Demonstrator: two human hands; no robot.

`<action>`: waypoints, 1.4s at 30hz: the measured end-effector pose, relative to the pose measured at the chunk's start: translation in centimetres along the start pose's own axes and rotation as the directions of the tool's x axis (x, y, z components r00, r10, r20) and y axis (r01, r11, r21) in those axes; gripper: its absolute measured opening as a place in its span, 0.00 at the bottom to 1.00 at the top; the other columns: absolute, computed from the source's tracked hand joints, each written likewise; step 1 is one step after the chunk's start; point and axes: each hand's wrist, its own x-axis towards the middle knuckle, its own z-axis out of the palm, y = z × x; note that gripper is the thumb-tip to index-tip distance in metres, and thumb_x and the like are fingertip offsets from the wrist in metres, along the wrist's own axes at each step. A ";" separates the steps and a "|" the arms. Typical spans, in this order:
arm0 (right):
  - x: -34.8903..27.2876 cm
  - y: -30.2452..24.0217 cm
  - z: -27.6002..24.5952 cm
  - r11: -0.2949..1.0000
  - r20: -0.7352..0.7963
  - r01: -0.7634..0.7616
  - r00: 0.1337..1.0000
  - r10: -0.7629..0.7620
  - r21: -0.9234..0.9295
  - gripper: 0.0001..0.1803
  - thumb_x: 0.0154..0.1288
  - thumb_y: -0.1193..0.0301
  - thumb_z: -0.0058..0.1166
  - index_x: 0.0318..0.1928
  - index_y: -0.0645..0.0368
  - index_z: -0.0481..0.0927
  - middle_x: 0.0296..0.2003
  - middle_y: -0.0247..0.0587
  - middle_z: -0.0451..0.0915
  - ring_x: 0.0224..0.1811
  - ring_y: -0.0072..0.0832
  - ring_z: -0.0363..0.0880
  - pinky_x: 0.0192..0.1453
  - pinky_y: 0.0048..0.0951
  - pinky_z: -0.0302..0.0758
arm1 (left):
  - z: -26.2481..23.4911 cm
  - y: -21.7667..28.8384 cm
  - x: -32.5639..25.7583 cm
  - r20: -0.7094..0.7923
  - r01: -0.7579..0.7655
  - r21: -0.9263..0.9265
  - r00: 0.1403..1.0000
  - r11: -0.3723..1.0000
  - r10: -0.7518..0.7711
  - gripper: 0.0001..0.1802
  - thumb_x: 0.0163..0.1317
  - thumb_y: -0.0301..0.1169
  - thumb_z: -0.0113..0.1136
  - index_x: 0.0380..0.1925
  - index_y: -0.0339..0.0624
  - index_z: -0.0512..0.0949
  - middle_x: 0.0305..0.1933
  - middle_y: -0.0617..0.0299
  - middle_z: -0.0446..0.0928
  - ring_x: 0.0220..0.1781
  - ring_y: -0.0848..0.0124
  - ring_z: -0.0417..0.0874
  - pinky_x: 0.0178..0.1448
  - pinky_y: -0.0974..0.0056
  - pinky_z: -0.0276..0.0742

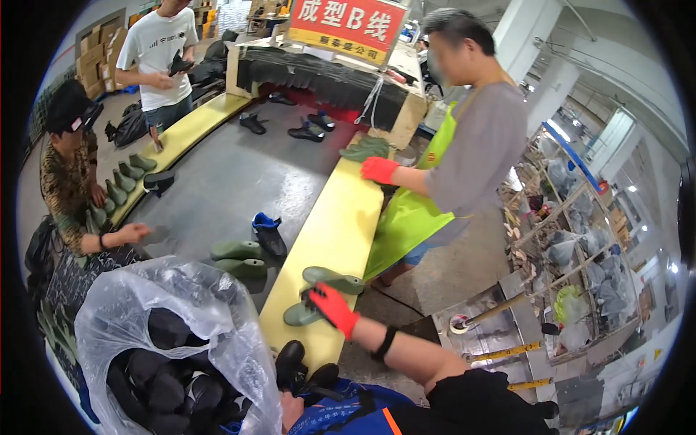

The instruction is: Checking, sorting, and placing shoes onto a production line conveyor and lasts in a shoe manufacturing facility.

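Green shoe last [297,315] under my right grip [332,308]
Pinching it from above, probably to steady it on the yellow counter [330,225]; left grip [291,411] is half hidden, can't tell.

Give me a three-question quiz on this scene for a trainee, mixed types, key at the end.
1. What is nearest the camera wearer's red-and-black-gloved right hand?
A) white tape roll
B) green foot-shaped shoe lasts
C) red rectangular sign
2. True or false: the black shoe with blue lining stands on the flat grey surface.
3. Fill in: the clear plastic bag holds mostly ____-coloured things.

Key: 1. B; 2. True; 3. black
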 end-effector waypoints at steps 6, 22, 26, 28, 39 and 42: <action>-17.6 6.9 0.8 0.909 0.067 -0.089 0.990 0.127 -0.406 0.22 0.68 0.58 0.54 0.54 0.61 0.78 0.46 0.46 0.83 0.49 0.34 0.81 0.53 0.35 0.75 | -2.0 0.5 -0.4 0.018 -0.044 0.011 0.999 0.999 0.044 0.18 0.48 0.49 0.64 0.28 0.46 0.86 0.38 0.46 0.75 0.49 0.49 0.73 0.53 0.50 0.72; -31.8 1.5 -2.7 0.559 -0.304 -0.297 0.949 0.084 -0.774 0.50 0.50 0.50 0.64 0.69 0.57 0.60 0.66 0.61 0.59 0.68 0.54 0.61 0.68 0.42 0.65 | -10.7 15.3 -1.7 0.229 -0.626 0.144 0.774 0.766 0.590 0.15 0.54 0.49 0.62 0.39 0.59 0.82 0.32 0.52 0.77 0.36 0.55 0.82 0.36 0.55 0.78; -35.8 4.0 -3.5 0.437 -0.390 -0.307 0.914 -0.113 -0.846 0.38 0.49 0.57 0.66 0.61 0.60 0.73 0.57 0.59 0.71 0.61 0.46 0.72 0.60 0.39 0.73 | -9.0 16.4 -3.1 0.304 -0.736 0.231 0.676 0.637 0.671 0.13 0.55 0.43 0.61 0.40 0.60 0.81 0.35 0.52 0.77 0.39 0.54 0.82 0.37 0.54 0.78; -38.5 5.4 -8.5 0.975 -0.363 -0.179 0.924 0.121 -0.131 0.32 0.49 0.64 0.67 0.56 0.62 0.76 0.47 0.53 0.80 0.47 0.36 0.81 0.51 0.35 0.79 | -9.2 18.2 -3.8 0.351 -0.774 0.311 0.633 0.551 0.690 0.14 0.54 0.41 0.61 0.42 0.61 0.80 0.36 0.52 0.77 0.40 0.53 0.81 0.37 0.53 0.78; -58.2 -3.4 -24.7 0.569 -0.663 -0.650 -0.131 -0.737 -0.504 0.25 0.51 0.71 0.59 0.52 0.57 0.71 0.50 0.53 0.72 0.53 0.53 0.71 0.56 0.44 0.71 | -9.3 17.7 -5.0 0.306 -0.654 -0.096 0.698 0.751 0.647 0.36 0.50 0.38 0.70 0.61 0.58 0.66 0.37 0.48 0.81 0.41 0.50 0.82 0.41 0.49 0.77; -61.1 -3.5 -25.7 0.452 -0.620 -0.771 -0.094 -0.779 -0.450 0.26 0.50 0.70 0.61 0.53 0.56 0.71 0.52 0.51 0.70 0.56 0.51 0.69 0.58 0.44 0.71 | -9.1 17.4 -4.9 0.318 -0.632 -0.119 0.706 0.766 0.632 0.34 0.51 0.39 0.70 0.58 0.56 0.68 0.36 0.47 0.81 0.41 0.48 0.82 0.42 0.48 0.76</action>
